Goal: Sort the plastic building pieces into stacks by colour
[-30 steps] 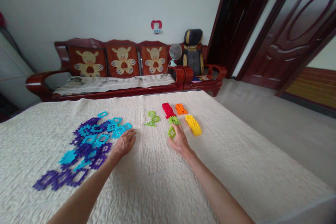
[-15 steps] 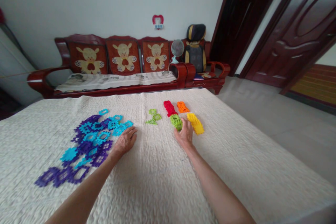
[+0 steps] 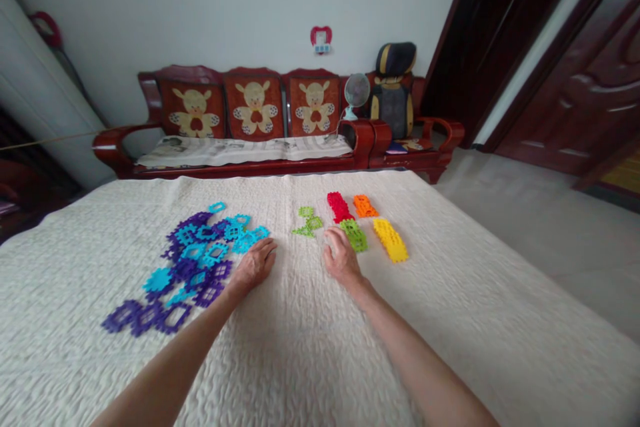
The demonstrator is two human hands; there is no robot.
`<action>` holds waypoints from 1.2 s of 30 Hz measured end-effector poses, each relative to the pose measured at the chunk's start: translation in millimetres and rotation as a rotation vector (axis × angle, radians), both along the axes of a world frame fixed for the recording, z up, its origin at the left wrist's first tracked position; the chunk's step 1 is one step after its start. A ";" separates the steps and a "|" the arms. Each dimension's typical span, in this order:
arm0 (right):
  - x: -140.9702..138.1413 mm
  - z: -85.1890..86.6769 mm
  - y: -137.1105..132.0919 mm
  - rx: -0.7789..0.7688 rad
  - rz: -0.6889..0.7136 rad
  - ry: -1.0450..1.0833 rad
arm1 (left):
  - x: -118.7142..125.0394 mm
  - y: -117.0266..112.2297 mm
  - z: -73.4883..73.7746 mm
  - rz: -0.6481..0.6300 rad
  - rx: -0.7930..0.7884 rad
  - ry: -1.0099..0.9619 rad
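My right hand (image 3: 343, 256) hovers over or rests on the quilted cloth, thumb and fingers apart and nothing in them. Just right of it lies a stack of green toothed plastic building pieces (image 3: 355, 235). Several loose green pieces (image 3: 313, 222) lie to its upper left. On the cloth my left hand (image 3: 256, 263) rests with its fingers laid out, close to the light-blue pieces (image 3: 245, 240). Those are mixed with purple pieces (image 3: 150, 317) in a spread-out heap on the left. Red pieces (image 3: 338, 207), orange pieces (image 3: 365, 206) and yellow pieces (image 3: 391, 240) form separate groups on the right.
The cream quilted cloth (image 3: 300, 347) covers the broad surface under my hands. Beyond its far edge stands a wooden sofa (image 3: 120, 147) with bear cushions (image 3: 255, 110). A small fan (image 3: 357, 90) and a chair with a massage cushion (image 3: 393, 103) are at the back right.
My right hand has let go of the green stack and moved left, off it, toward the loose green pieces. The left hand stays beside the blue pieces. The camera has turned left.
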State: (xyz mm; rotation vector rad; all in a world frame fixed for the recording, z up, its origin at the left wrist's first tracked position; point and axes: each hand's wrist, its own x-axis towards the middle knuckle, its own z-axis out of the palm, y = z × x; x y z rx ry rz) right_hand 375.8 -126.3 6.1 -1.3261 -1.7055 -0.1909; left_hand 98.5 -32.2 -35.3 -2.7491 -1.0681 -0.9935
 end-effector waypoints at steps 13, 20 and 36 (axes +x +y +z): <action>-42.5 15.7 131.6 -0.776 -0.196 -0.179 | -1.2 -0.6 -4.9 -0.040 0.009 -0.076; -35.3 7.3 79.8 -0.607 -0.012 -0.294 | 1.2 -3.3 2.0 -0.018 -0.023 -0.052; 18.5 -2.7 -41.9 -0.496 -0.094 0.011 | 73.0 -36.7 11.9 -0.019 -0.208 -0.004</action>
